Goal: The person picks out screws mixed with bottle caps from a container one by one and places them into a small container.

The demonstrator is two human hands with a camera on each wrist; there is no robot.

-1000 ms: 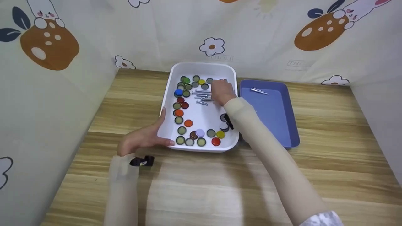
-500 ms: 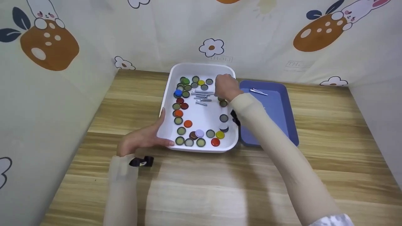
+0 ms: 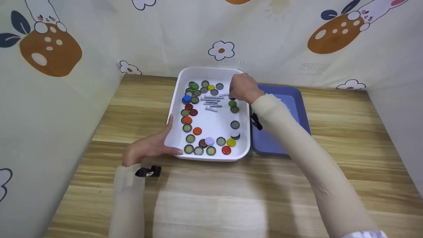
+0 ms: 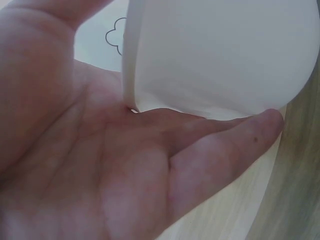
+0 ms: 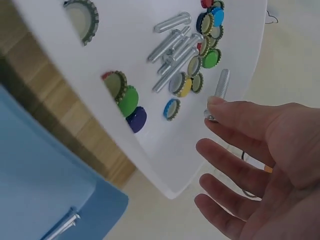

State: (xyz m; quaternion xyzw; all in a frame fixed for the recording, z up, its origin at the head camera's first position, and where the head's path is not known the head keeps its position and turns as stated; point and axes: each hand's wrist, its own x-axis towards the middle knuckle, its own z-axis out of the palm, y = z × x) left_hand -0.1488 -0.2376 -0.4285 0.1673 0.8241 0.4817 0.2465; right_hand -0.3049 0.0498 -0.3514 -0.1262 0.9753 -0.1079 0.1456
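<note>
My right hand is over the far right part of a white plastic tub. Thumb and index finger pinch a silver bolt near its head, threaded end pointing away; the other fingers are spread loosely. Below it, several more bolts lie in a loose pile on the tub's floor. Bottle caps in many colours lie around them along the tub's walls. My left hand braces the tub's near left corner, its fingers stretched along the outer walls, the palm against the tub.
A shallow blue tray stands right beside the tub, partly hidden under my right forearm; bolts lie in it. Both containers sit on a wood-grain table, with a patterned cloth wall close behind and at the sides.
My right hand has moved right and slightly up from the bolt pile, with a bolt now showing at its fingertips. The caps beneath it have come into view. My left hand stays put.
</note>
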